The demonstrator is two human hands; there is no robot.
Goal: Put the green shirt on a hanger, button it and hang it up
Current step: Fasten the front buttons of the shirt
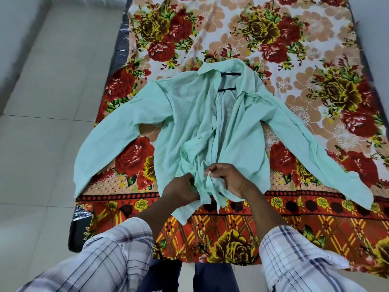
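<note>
A pale tiled floor (42,123) runs down the left side, meeting the dark, glossy plastic-wrapped edge of a mattress (120,51). Over the mattress lies a bedsheet (315,60) printed with red and yellow roses and, along its near end, an orange lattice border. The green shirt (185,114) lies front up on this sheet, its thin, crumpled mint cloth spread with both long sleeves angled outward. It encloses a black hanger (229,74), of which only two short bars show in the open neck and a curved hook just beyond the collar; the rest is covered by cloth. The upper front stands open. At the lower front, the left hand (183,189) clenches a gathered bunch of the shirt's edge, its fingers buried in folds. Just right of it, the right hand (231,180) pinches a small peak of the facing edge between thumb and forefinger; possibly a button sits there, but it is too small to make out. Plaid sleeves (109,256) are cut off at the bottom.
</note>
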